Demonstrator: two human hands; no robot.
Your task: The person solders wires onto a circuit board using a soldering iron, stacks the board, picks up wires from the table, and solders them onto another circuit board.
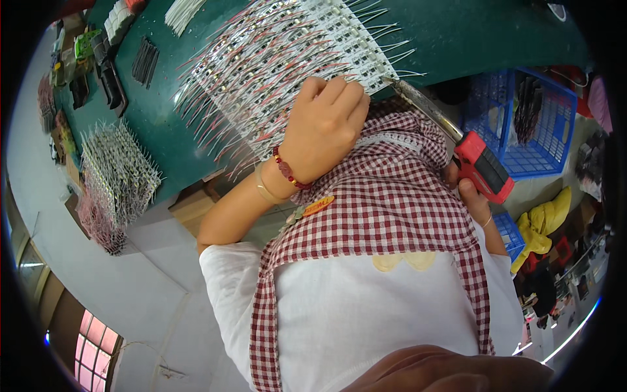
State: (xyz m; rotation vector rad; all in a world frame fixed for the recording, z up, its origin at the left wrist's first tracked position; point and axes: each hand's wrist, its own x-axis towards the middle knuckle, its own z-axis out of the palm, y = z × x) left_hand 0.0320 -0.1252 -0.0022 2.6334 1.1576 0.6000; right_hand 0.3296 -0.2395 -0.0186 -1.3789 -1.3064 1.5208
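A white panel of small circuit boards (366, 49), bristling with red and white wires (228, 78), lies on the green table. My left hand (326, 124) is closed over the panel's near edge, fingers curled downward; what they hold, if anything, is hidden. In my right hand (467, 189) is a soldering iron (483, 166) with a red and black handle, partly covering that hand. Its metal shaft slants up and left, and the tip is at the panel's near right corner; whether it touches cannot be told.
On the green table (450, 39), a bundle of dark wires (145, 62) and a black-handled tool (110, 75) lie left. A pile of wired boards (121, 173) sits at the left edge. Blue plastic crates (539, 163) stand right, beside a yellow cloth (542, 222). My checked apron (372, 209) meets the table.
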